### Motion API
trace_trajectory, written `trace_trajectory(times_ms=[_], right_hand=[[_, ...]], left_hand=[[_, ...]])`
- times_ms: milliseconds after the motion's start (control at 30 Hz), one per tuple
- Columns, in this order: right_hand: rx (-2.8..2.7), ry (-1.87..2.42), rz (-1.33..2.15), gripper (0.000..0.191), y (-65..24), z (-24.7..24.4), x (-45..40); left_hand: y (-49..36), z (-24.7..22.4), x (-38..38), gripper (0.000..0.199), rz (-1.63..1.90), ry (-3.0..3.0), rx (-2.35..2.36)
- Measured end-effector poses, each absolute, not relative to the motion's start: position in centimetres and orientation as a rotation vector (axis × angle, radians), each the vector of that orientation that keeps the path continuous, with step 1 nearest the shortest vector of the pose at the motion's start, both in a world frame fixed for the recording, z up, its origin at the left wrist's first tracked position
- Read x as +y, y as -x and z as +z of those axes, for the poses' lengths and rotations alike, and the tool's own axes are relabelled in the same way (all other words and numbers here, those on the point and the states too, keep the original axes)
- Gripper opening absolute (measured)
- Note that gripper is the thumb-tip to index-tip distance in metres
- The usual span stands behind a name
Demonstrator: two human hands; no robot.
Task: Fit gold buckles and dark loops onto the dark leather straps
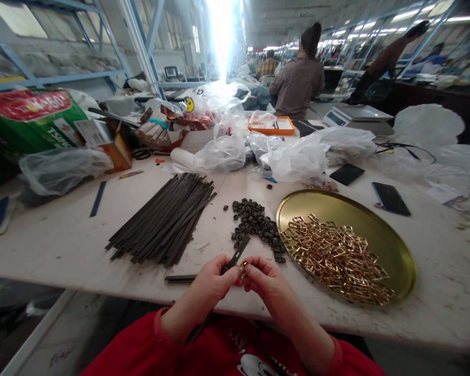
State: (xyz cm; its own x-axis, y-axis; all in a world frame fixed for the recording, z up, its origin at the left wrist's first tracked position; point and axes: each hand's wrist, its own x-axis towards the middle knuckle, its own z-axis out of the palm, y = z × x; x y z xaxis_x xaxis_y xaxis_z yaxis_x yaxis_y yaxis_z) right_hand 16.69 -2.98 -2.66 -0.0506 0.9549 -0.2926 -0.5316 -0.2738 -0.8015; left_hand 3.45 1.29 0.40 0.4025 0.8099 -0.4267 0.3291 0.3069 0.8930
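Observation:
My left hand (218, 277) is closed around a dark brown strap (241, 249), whose slotted end sticks up past the fingers. Close against it, my right hand (261, 274) pinches a small gold buckle (243, 265) at the strap. The fingers partly cover the buckle, so I cannot tell how the strap lies in it. Just beyond the hands lies a heap of small dark loops (254, 216). A pile of dark straps (166, 219) spreads to the left. On the right, a round gold tray (391, 230) bears many gold buckles (332, 256).
One or more straps (180, 279) lie near the table's front edge beside my left wrist. Two dark flat devices, one a phone (390, 198), rest at the right. Plastic bags (297, 156), an orange box (272, 125) and a scale (358, 117) line the back. Other people stand beyond.

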Motion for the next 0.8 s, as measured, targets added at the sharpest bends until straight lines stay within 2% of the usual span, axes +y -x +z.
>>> trace_trajectory(times_ms=[533,700,800], right_hand=[[-0.521,1.006,1.61,0.023,-16.58,-2.82,-3.39],[-0.399,0.94,1.673,0.031,-16.67,-2.82,-3.38],[-0.493,0.999,1.639,0.027,-16.74,-2.95,-3.28]], left_hand=[[-4.12,0.43,0.34,0.016,0.542,-1.339,1.196],[-4.0,0.45,0.36,0.016,0.535,-1.444,1.12],[-3.89,0.48,0.39,0.019,0.508,-1.527,1.143]])
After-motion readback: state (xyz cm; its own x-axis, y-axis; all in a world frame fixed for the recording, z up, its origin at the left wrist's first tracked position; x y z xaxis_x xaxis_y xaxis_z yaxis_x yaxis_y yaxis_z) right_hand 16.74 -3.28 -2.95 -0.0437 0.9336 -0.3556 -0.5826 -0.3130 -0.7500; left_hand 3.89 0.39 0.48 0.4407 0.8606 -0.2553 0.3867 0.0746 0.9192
